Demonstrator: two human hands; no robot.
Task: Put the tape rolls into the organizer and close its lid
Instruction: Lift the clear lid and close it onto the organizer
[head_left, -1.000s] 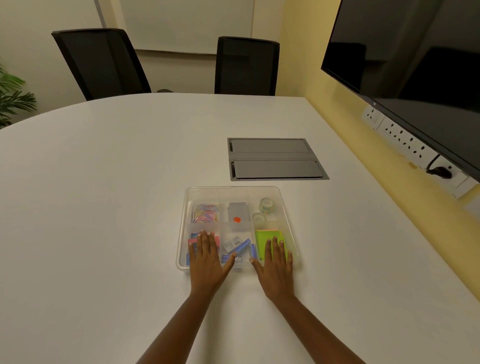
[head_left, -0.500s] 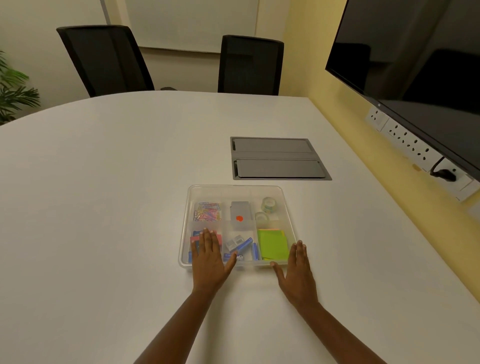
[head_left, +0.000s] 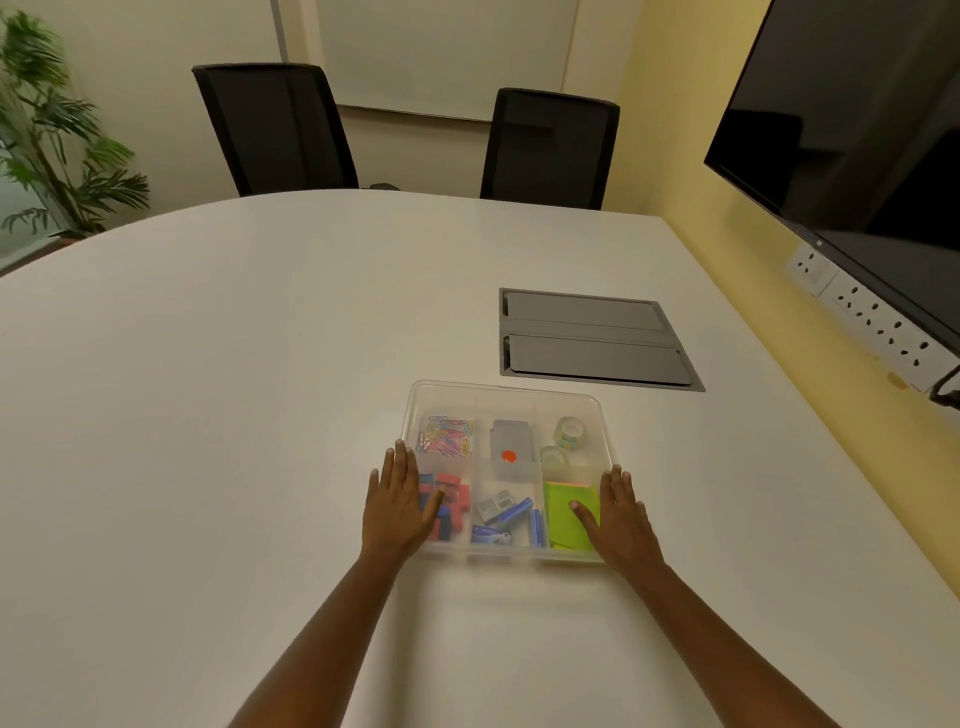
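Observation:
A clear plastic organizer (head_left: 511, 391) sits on the white table with its clear lid down over it. Two clear tape rolls (head_left: 569, 431) lie in its far right compartment. My left hand (head_left: 397, 506) lies flat on the organizer's left edge, fingers spread, thumb over the lid. At the right edge my right hand (head_left: 621, 514) presses flat the same way, thumb over the green sticky notes (head_left: 563, 512). Neither hand holds anything.
Other compartments hold coloured paper clips (head_left: 447, 434), a grey box with an orange dot (head_left: 510, 441), erasers and blue staple boxes. A grey cable hatch (head_left: 592, 338) lies beyond. Two black chairs stand at the far edge; a wall screen (head_left: 852, 124) hangs at right.
My hands have slid from the organizer's near edge outward to its left and right sides. The view has shifted a little to the left.

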